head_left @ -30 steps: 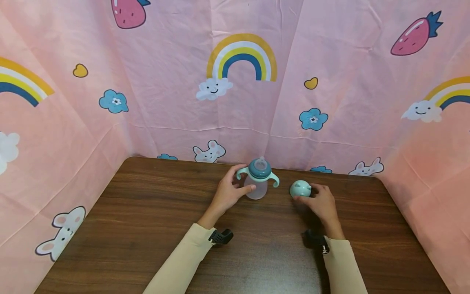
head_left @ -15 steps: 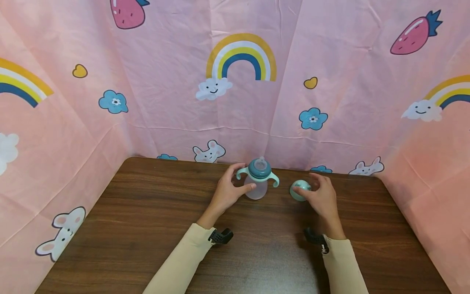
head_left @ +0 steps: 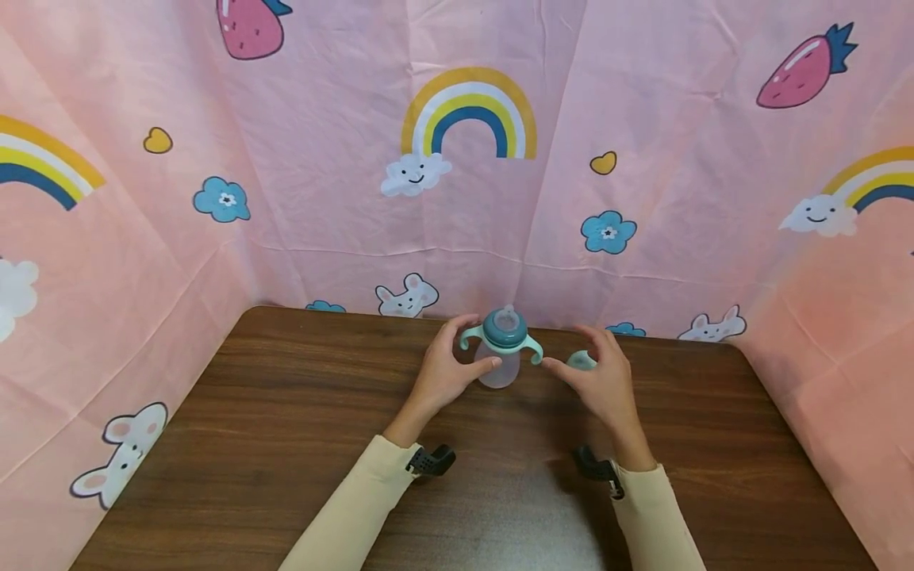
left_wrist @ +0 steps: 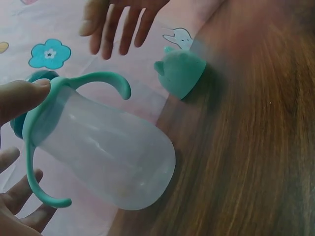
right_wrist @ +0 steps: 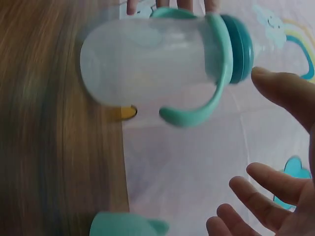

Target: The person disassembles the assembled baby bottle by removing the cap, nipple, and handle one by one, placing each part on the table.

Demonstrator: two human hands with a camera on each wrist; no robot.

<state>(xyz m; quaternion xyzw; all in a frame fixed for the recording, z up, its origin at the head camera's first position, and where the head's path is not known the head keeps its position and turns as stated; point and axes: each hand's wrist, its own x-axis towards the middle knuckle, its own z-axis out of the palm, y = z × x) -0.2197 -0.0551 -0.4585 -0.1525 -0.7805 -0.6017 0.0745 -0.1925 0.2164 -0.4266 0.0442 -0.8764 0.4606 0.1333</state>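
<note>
Sleeves (head_left: 343,507), pale, enter at the near edge, a black camera (head_left: 431,460) strapped at each wrist and turned inward, presumably to face the work. Table (head_left: 286,412): dark wood grain, no cloth over it.

Left hand (head_left: 444,366) curls about the bottle (head_left: 497,371): thumb laid across the front, index finger behind, left handle (head_left: 467,336) between. Contact of the other fingers cannot be told. Likely purpose of this hold: to steady a light, clear body from one side, leaving its right side free.

Bottle stands upright on the table near its far edge; teal collar (head_left: 505,333) and nipple (head_left: 508,312) on top, nipple bare. Right handle (head_left: 534,349) juts toward the right hand (head_left: 603,382), whose thumb and fingers are spread and hold nothing. Thumb tip lies at the handle's end in the head view; touching or just short, cannot tell.

Cap (left_wrist: 181,73) sits on the table right of the bottle, partly hidden by the right hand in the head view. Rim down, eared dome up; probably set so because the rim is its stable base.

Beyond: pink cloth (head_left: 307,206), printed with rainbows and rabbits, hung as a backdrop.
</note>
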